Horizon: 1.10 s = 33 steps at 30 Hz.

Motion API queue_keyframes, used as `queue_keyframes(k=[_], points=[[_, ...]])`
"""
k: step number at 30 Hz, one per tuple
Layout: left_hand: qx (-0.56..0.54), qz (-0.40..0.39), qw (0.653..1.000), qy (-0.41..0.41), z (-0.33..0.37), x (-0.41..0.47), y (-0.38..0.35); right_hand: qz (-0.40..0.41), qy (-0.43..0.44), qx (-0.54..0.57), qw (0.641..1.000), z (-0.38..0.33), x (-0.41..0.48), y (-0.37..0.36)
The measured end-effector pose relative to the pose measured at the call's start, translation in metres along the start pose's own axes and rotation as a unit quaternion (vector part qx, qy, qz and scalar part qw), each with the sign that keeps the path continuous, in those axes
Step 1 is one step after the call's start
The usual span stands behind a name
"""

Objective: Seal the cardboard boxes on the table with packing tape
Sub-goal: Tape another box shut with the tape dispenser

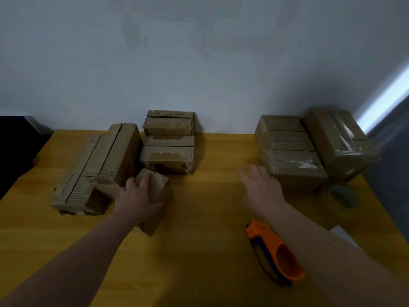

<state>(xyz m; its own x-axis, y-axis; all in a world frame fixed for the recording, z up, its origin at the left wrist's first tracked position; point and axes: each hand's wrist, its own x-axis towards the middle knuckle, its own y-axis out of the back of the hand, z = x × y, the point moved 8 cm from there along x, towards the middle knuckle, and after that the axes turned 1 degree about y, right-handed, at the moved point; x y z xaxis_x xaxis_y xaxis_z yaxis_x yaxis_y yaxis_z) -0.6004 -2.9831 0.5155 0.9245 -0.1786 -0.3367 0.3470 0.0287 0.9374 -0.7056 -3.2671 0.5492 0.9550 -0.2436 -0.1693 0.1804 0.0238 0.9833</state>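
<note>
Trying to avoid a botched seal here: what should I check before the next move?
1. Left hand grips the small box: ok.
2. Right hand free, holding nothing: ok.
3. Tape dispenser lying on the table beside the right forearm: ok.
4. Dispenser loaded with tape: cannot tell.
5. Small box's flaps shut flat: cannot tell.
6. Spare tape roll on the table by the taped boxes: ok.

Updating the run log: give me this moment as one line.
left hand: grips small box | right hand: open, blurred, above table | tape dispenser: on table, untouched | tape roll: beside taped boxes
</note>
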Motion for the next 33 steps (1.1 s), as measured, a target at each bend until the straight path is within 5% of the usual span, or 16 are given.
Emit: queue_keyframes(k=[24, 33], points=[[0.078, -0.076, 0.938, -0.329, 0.114, -0.169, -0.076, -0.114, -0.175, 0.151, 0.966, 0.033, -0.151, -0.096], [0.104, -0.045, 0.943, -0.314, 0.093, -0.168, -0.08, 0.053, -0.202, 0.287, 0.935, 0.053, -0.15, -0.057]])
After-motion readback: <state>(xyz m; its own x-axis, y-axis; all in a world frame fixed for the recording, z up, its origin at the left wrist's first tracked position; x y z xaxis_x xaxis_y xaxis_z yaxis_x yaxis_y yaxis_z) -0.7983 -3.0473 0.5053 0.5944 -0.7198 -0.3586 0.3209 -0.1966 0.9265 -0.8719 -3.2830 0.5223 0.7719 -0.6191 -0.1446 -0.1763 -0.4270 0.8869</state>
